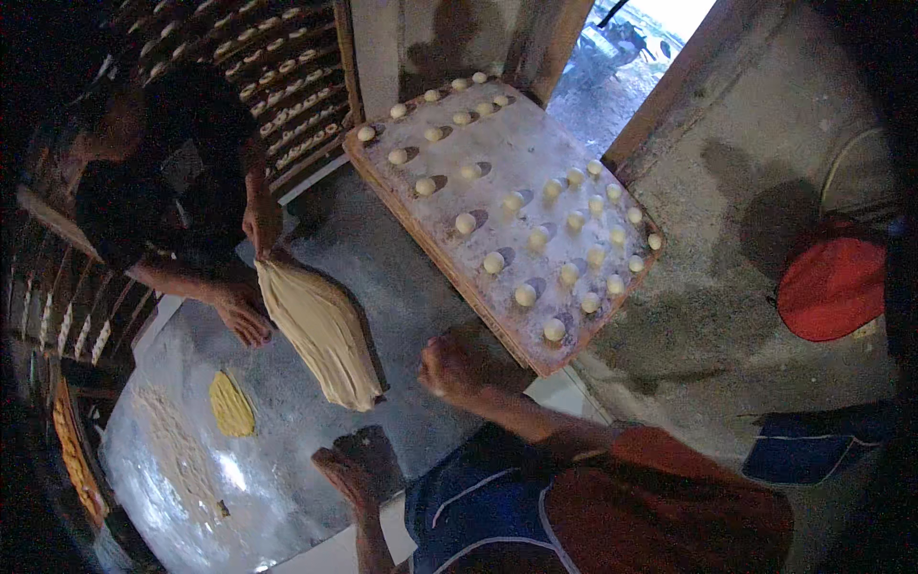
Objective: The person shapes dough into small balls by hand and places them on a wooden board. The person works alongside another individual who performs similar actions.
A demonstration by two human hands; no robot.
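A long, folded, ridged sheet of pale dough [320, 330] lies across the metal work table [306, 507]. A co-worker's upper hand pinches its far end; their other hand rests beside it. My right hand [445, 368], fingers curled closed, is right of the dough's near end; whatever it may hold is hidden. My left hand [344, 474] is below the dough, its fingers loosely extended and holding nothing visible. A flattened piece of yellow dough [231, 402] and a streak of flour [177, 450] are on the table's left.
A floured board [402, 191] bearing several dough balls [554, 329] stands beyond my right hand. The co-worker [172, 172] stands at upper left before racks of shaped dough [287, 86]. A doorway [641, 48] is behind; a red round object [827, 287] is at right.
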